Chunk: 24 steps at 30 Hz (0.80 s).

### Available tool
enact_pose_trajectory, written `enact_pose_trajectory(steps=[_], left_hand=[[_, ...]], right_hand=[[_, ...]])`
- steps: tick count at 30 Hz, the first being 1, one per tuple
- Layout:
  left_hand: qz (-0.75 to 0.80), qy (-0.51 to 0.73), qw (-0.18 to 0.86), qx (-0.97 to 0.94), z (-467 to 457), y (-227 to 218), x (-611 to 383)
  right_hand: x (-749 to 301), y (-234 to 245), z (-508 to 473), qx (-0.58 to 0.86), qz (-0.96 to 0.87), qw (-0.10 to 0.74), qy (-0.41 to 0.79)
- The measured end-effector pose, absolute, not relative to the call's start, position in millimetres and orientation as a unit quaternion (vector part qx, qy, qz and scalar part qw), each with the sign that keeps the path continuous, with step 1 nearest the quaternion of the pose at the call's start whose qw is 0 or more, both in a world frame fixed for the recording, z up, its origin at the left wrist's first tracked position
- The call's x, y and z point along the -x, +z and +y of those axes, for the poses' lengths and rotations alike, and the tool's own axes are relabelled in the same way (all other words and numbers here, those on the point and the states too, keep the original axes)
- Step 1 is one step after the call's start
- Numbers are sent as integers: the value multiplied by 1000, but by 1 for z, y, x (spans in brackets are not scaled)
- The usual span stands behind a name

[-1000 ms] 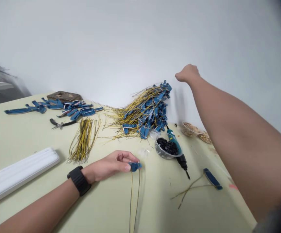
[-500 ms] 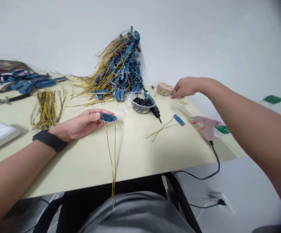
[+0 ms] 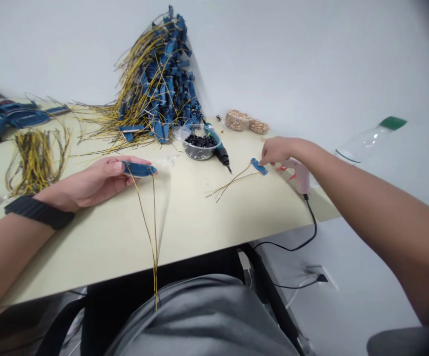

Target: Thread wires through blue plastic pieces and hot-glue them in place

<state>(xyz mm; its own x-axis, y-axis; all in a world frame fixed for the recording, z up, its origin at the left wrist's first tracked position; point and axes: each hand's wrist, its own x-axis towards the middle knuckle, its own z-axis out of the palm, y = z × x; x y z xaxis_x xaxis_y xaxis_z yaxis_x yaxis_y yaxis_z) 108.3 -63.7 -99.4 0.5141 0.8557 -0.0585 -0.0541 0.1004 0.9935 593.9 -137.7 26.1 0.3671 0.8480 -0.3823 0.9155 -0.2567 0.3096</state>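
My left hand (image 3: 96, 180) is closed on a blue fabric-like piece (image 3: 139, 169) and keeps it raised over the table. Two thin yellow-and-dark wires hang from that piece down to my lap. On the table to the right lies a similar blue piece (image 3: 259, 167), its wires crossed and pointing left. My right hand (image 3: 279, 150) is over this second piece, with bent fingers drawn together and their tips at its edge. Whether they pinch it or hold something small is hidden. Just beside that hand, partly behind it, is a pink glue gun (image 3: 300, 177).
A tall heap of wired blue pieces (image 3: 162, 84) leans on the wall. Before it stand a tub of black bits (image 3: 199, 146) and a teal-and-black electric tool (image 3: 222, 154). Behind are containers of beige bits (image 3: 236, 120). A wire bundle (image 3: 38, 158) and clear bottle (image 3: 366, 138) flank the table.
My right hand has come from the beige-bit container toward me, onto the loose blue piece. My left hand still holds its piece. The view has shifted slightly.
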Motion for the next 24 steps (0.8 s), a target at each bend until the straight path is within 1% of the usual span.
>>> enact_pose_trajectory(steps=[2, 7, 14, 18, 21, 24], left_hand=[[361, 345, 654, -569, -65, -97, -109], [356, 353, 654, -567, -69, -95, -111], [339, 352, 657, -575, -59, -107, -105], [294, 341, 691, -565, -59, -107, -102], [263, 331, 719, -552, -61, -107, -101], [248, 333, 726, -548, -59, -112, -101]], right_hand=[[-588, 24, -140, -788, 563, 238, -70], [-581, 30, -147, -799, 570, 190, -33], [-572, 61, -146, -780, 595, 193, 16], [-562, 102, -122, -762, 622, 181, 31], [-543, 146, -90, -739, 653, 162, 36], [-509, 195, -53, -724, 678, 125, 36]])
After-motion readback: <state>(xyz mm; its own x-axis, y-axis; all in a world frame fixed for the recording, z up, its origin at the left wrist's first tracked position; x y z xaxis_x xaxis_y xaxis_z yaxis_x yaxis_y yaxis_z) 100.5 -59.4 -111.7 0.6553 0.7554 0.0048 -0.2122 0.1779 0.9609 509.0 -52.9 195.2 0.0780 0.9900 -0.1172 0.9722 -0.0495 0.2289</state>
